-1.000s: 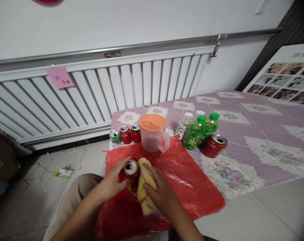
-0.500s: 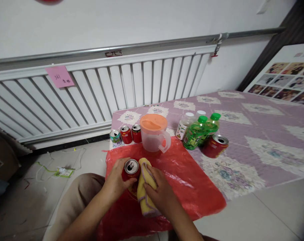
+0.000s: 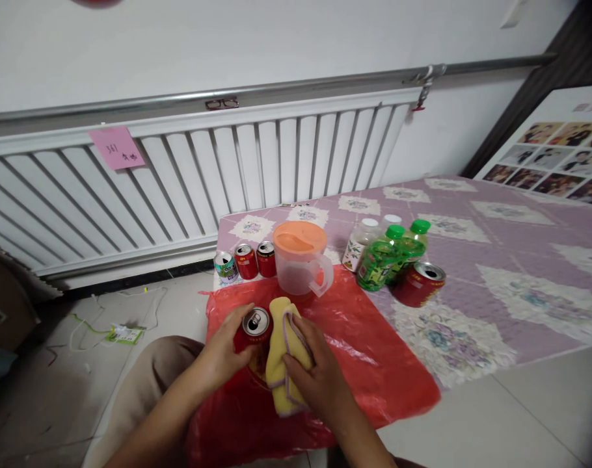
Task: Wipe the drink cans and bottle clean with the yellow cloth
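Note:
Fingers of my left hand point(image 3: 228, 348) wrap round the left side of a red can point(image 3: 257, 331) with a silver, opened top. Gripped by my right hand point(image 3: 315, 367) is a folded yellow cloth point(image 3: 279, 351) with purple edging, right beside the can. Both are over a red plastic sheet point(image 3: 369, 351) at the table's near edge. Behind them stands a clear pitcher point(image 3: 296, 276) with an orange lid. The can's lower part is partly hidden by my hand and the cloth.
Left of the pitcher stand a small teal can point(image 3: 226, 267) and two red cans point(image 3: 246, 262). To its right are several bottles point(image 3: 376, 263) and a larger red can point(image 3: 419, 285) on the flowered tablecloth point(image 3: 452, 344). A white radiator point(image 3: 296, 156) runs behind.
The yellow cloth in my right hand has shifted slightly up along the can's side. My left hand has moved a little on the can, which it still holds.

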Tool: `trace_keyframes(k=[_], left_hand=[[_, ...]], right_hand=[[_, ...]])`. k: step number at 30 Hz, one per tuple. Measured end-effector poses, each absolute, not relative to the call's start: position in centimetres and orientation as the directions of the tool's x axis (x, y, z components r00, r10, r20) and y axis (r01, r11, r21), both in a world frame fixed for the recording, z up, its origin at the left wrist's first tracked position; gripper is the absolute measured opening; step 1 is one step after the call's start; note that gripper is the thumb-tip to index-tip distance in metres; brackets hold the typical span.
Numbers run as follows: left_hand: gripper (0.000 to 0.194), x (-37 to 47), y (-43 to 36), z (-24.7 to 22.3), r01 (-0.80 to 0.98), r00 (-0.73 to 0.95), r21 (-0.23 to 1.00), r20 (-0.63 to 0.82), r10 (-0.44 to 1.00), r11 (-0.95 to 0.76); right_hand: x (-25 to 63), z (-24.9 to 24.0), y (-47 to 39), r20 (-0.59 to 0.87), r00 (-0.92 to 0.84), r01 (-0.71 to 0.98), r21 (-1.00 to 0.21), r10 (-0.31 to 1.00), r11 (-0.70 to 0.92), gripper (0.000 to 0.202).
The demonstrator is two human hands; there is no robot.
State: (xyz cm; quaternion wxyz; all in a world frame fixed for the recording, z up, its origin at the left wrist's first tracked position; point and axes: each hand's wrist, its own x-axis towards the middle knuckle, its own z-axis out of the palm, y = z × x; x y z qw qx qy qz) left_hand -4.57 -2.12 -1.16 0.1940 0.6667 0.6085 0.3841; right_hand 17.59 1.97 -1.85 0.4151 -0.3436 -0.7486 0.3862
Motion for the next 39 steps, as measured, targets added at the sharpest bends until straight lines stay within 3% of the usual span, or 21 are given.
trace_keyframes(k=[4, 14, 17, 20, 23, 30, 39], left_hand=[[0.072, -4.2, -1.9, -1.5, 0.701, -0.087, 0.693, 0.317, 0.944, -0.168], [0.059, -3.3, -2.0, -1.1, 0.762, -0.169, 0.639, 0.353, 0.920, -0.105], [0.067, -3.6, -2.1, -1.1, 0.740, -0.150, 0.660, 0.348, 0.925, -0.128], [0.082, -4.2, -2.3, -0.9, 0.699, -0.078, 0.699, 0.280, 0.957, -0.148], [0.081, -4.7, -2.4, -0.7, 0.676, 0.006, 0.718, 0.222, 0.975, -0.168], [0.077, -4.4, -2.0, -1.6, 0.724, -0.068, 0.666, 0.327, 0.943, -0.178], [0.069, -3.7, -2.1, -1.6, 0.745, -0.173, 0.660, 0.333, 0.927, -0.097]], right_hand=[[17.6, -1.6, 1.8, 0.385, -0.414, 0.173, -0.856, 0.825, 0.487, 0.062], [16.8, -2.6, 2.1, 0.205, -0.512, 0.350, -0.837, 0.834, 0.420, 0.062], [16.7, -2.7, 2.1, 0.201, -0.513, 0.348, -0.840, 0.834, 0.416, 0.063], [16.7, -2.9, 2.2, 0.215, -0.501, 0.330, -0.848, 0.838, 0.415, 0.064], [16.9, -3.0, 2.2, 0.259, -0.483, 0.303, -0.847, 0.836, 0.437, 0.061], [17.2, -2.2, 1.8, 0.424, -0.427, 0.188, -0.822, 0.799, 0.537, 0.061], [16.6, -2.6, 2.1, 0.179, -0.521, 0.366, -0.836, 0.834, 0.408, 0.061]])
